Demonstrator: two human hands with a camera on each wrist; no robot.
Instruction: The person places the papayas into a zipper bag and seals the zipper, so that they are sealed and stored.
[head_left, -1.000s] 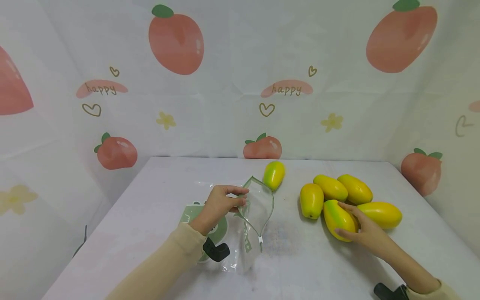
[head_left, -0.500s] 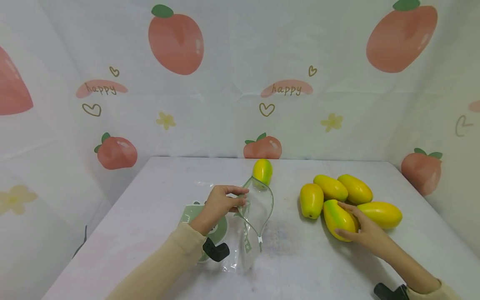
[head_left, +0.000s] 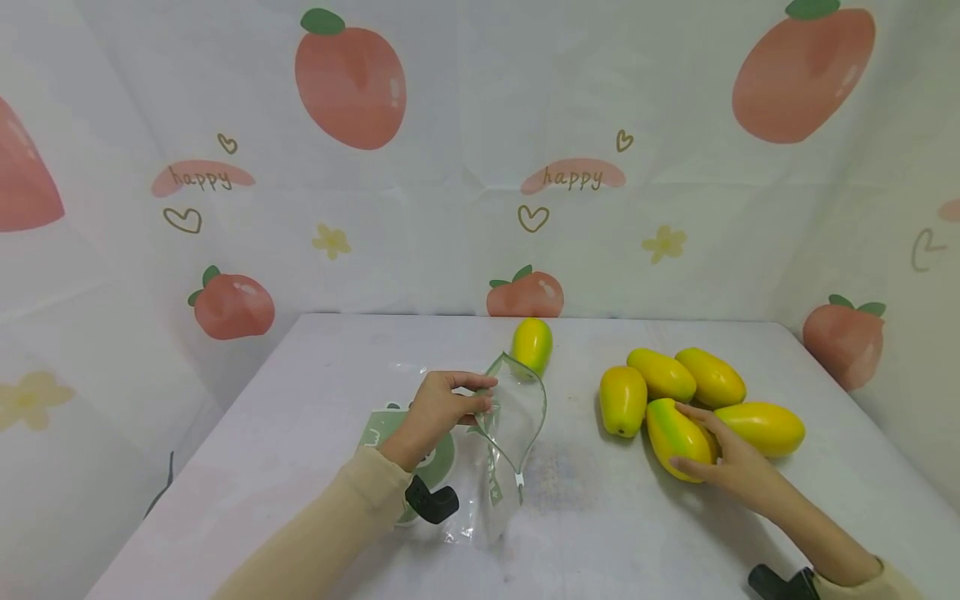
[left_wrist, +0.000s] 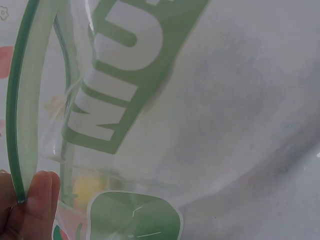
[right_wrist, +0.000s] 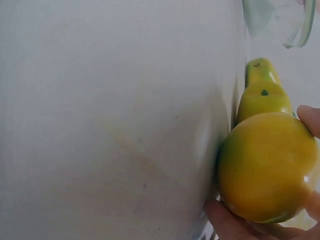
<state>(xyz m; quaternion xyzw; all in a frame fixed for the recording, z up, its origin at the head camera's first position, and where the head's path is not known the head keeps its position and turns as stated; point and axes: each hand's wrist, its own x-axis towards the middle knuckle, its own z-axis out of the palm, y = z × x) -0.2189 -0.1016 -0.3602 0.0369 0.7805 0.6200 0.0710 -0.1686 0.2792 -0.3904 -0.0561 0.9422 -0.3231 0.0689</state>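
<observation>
My left hand (head_left: 446, 408) pinches the green-edged rim of a clear plastic zip bag (head_left: 491, 475), thumb and fingers at the mouth, which gapes to the right. A white slider (head_left: 519, 480) sits at the lower end of the mouth. In the left wrist view, white lettering on a green print (left_wrist: 102, 112) shows on the bag. My right hand (head_left: 723, 454) grips a smooth, oval yellow-green fruit (head_left: 670, 442) at the front of a group on the table; in the right wrist view that fruit (right_wrist: 267, 167) lies between thumb and fingers, close to the tabletop.
Beside the gripped fruit lie several similar ones, including a left fruit (head_left: 622, 402) and a right fruit (head_left: 765, 428). A lone fruit (head_left: 532, 343) lies behind the bag's mouth. The white table (head_left: 315, 367) ends at a fruit-printed cloth (head_left: 450, 233).
The lone fruit behind the bag has rolled left, then slightly back to the right. Both hands, the bag and the grouped fruits have stayed in place.
</observation>
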